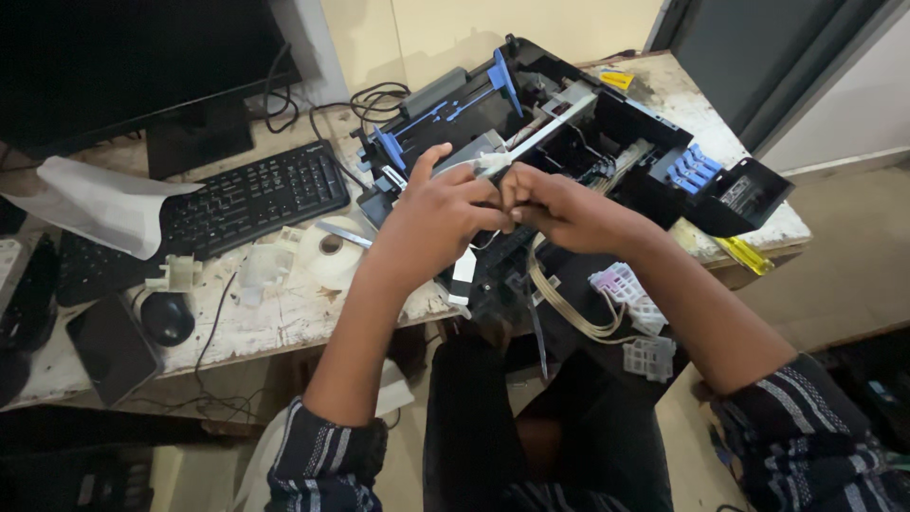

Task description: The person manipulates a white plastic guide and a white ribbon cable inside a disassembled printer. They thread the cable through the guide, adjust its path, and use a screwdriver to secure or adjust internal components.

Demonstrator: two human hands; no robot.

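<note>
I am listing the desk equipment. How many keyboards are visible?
1: a black keyboard on the desk, left of the opened printer, partly under white paper. Others may be hidden.

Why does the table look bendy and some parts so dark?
Head view: the wide lens curves the table edge; the monitor and the lower corners sit in deep shadow; the hands and the opened printer are evenly lit and fairly sharp, with no strong glare.

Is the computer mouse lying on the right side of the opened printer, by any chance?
No, the black mouse lies on the desk left of the opened printer, just below the keyboard.
</note>
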